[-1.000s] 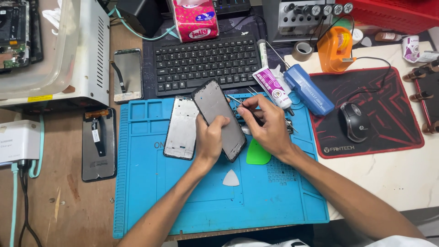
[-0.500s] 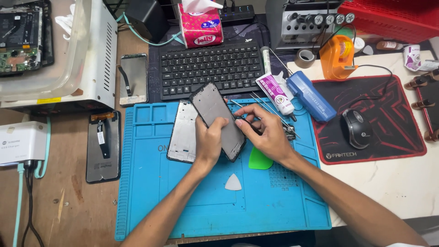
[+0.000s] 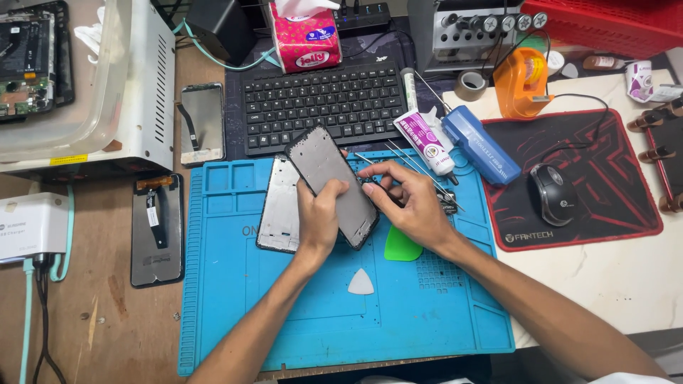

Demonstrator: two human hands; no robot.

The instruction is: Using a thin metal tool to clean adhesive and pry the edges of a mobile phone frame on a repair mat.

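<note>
A cluttered repair surface (image 3: 114,320) of brown wood fills the view, turning to pale marble on the right. At the far left stands a large white machine (image 3: 146,85) with a clear tray on top. A blue work mat (image 3: 299,320) covers the near middle, and to its right lies a black and red mouse pad (image 3: 605,185) carrying a dark mouse (image 3: 553,193). Far of the mat sits a black keyboard (image 3: 324,103), with a pink tissue pack (image 3: 306,44) behind it. An orange tape dispenser (image 3: 519,82) stands far right of the keyboard. A blue oblong case (image 3: 480,146) and a white glue tube (image 3: 423,142) lie at the mat's far right corner.

The left hand (image 3: 320,213) holds a dark phone frame (image 3: 331,178) tilted above the middle of the mat, its fingers clamped around the frame's near end. Just left of it, partly under it, a grey phone frame (image 3: 279,206) rests on the mat. The right hand (image 3: 409,203) sits just right of the dark frame, its fingers drawn together by the frame's right edge; whether they pinch something there I cannot tell. A black phone back (image 3: 156,231) lies on the wood left of the mat, and a phone screen (image 3: 202,122) lies farther off. A green pick (image 3: 403,245) lies beside the right wrist, and a small white pick (image 3: 361,282) lies nearer on the mat.
</note>
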